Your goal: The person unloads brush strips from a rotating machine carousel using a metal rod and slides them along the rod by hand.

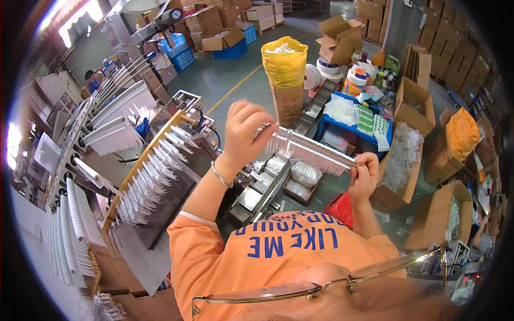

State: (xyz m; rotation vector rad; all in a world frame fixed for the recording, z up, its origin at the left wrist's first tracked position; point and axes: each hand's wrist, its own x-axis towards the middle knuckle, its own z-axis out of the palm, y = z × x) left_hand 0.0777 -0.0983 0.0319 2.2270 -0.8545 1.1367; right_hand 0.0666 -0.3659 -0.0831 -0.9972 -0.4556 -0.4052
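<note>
A silver bar with a fringe of thin white strips (313,147) is held up in front of my chest, sloping down to the right. My left hand (245,131) has its fingers closed at the bar's left end; the fingertips are slightly blurred. At the other end, my right hand (365,174) pinches the bar between thumb and fingers. Left of my left arm stands a yellow rack (140,160) carrying a row of similar white fringed pieces (152,174). Below the bar, clear bags of white items (306,174) sit in a small box.
More white fringed rolls (67,230) hang from a machine rail at the left. Ahead stands a carton with a yellow bag (284,61). To the right are a blue crate (326,120) with bags and green sheets, and an open carton of clear plastic pieces (404,160).
</note>
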